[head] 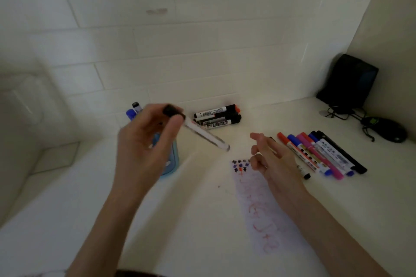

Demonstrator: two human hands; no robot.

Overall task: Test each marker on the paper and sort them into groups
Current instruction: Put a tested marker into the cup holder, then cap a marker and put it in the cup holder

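The person's left hand point(146, 141) is raised above the white counter point(90, 209). It grips a white marker with a black cap point(202, 134) at the capped end, with the thumb and the curled fingers closed around it. The marker slants down to the right and its free end hangs in the air, not touching anything. This part is blurred, so finer details I cannot tell

The right hand point(272, 159) holds nothing. Its fingers are loosely bent and spread, and it is over the right edge of a long white paper strip point(258, 209). The strip lies flat on the counter between the two forearms. At its far end are small dark, orange and purple test marks point(240, 165), and nearer are red scribbles point(265, 227)

Right of the strip, a row of coloured markers point(322, 153) lies side by side. One small marker with a black end point(305, 174) is partly hidden behind the right hand. Far, against the tiled wall point(180, 51), there is a small pile of black-and-white markers point(217, 117). Behind the left hand stands a blue holder point(174, 162), and two markers point(131, 114) stand up above the hand. In the far right corner are a black bag point(349, 81) and a black computer mouse point(387, 129)
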